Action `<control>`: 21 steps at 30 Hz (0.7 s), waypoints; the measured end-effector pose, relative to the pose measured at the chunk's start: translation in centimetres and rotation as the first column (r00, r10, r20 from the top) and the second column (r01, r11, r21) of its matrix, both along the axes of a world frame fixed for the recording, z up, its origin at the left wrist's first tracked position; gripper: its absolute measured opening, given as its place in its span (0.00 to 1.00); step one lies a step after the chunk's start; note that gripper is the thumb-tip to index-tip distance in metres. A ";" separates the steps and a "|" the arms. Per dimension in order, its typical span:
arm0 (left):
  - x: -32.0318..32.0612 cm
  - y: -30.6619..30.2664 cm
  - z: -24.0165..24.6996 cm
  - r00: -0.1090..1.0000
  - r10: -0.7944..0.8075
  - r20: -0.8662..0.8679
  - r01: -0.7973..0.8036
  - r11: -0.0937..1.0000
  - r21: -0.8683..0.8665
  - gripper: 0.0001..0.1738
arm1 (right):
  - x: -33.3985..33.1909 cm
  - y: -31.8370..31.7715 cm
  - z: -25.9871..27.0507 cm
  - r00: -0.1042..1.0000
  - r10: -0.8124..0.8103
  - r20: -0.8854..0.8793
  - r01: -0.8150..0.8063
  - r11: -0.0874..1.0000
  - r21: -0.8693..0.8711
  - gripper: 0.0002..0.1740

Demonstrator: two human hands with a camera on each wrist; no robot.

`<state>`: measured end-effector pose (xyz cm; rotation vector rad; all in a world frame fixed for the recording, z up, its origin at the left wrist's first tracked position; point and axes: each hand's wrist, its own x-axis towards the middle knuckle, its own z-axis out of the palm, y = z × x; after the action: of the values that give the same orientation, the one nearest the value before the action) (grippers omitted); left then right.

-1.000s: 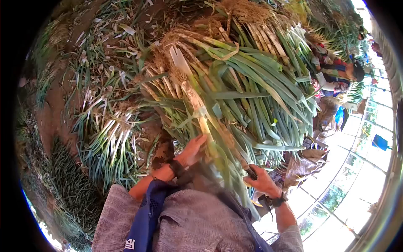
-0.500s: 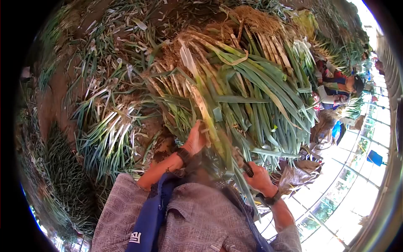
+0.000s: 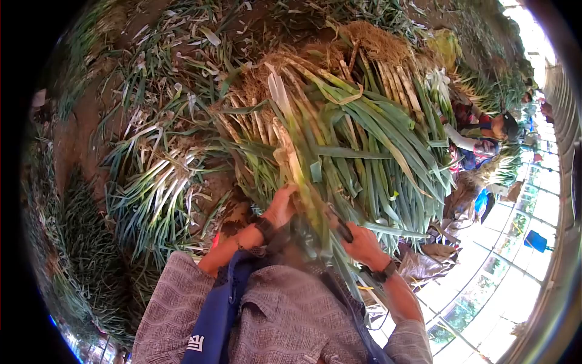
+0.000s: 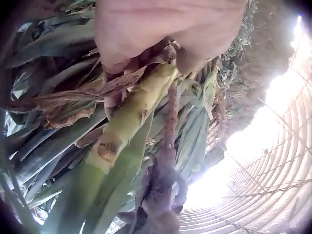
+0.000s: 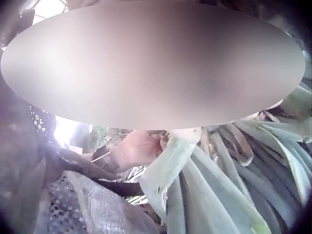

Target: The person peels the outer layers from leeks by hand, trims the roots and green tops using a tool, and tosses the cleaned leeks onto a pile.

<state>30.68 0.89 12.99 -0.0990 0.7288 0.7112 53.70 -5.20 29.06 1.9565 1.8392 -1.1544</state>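
Note:
A thick leek (image 3: 293, 159) with a pale stem and green leaves slants down toward the person's body. The left hand (image 3: 280, 206) grips its stem; in the left wrist view that hand (image 4: 168, 31) curls round the yellow-green stalk (image 4: 127, 114). Just right of the leek, the right hand (image 3: 367, 246) holds a dark-handled tool (image 3: 344, 232), its narrow blade against or close beside the stalk. The right wrist view shows the left hand (image 5: 139, 148) beside drooping leaves (image 5: 168, 168); a blurred oval hides the upper part, and the right hand is not visible there.
A large heap of leeks (image 3: 364, 145) with brown roots lies beyond the hands. At left is a smaller white-stemmed bunch (image 3: 167, 182), with trimmings strewn over the soil. Another person (image 3: 482, 142) is at the right, near crumpled sacking (image 3: 421, 267).
The right hand and its tool have moved up and left, closer to the leek stalk. The left hand has shifted slightly on the stem. The person at the right has changed posture.

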 end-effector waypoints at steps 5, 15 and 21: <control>-0.3 0.4 -0.9 0.993 -0.068 -0.095 0.066 0.998 -0.024 0.15 | -0.5 0.6 1.7 0.995 0.002 -0.104 -0.003 1.000 -0.007 0.16; 1.7 2.3 -3.4 0.752 -0.251 -0.610 0.201 0.968 -0.151 0.22 | 1.4 -6.6 7.8 0.989 -0.011 -0.151 0.009 1.000 -0.013 0.17; 1.1 2.2 -0.1 0.913 -0.094 -0.397 0.076 0.995 -0.060 0.22 | 1.8 -7.1 4.7 0.998 -0.043 -0.038 0.042 0.998 -0.038 0.16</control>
<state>31.77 3.06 12.94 0.0412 1.1347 0.6380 55.53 -12.32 33.73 1.9755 1.7902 -1.2385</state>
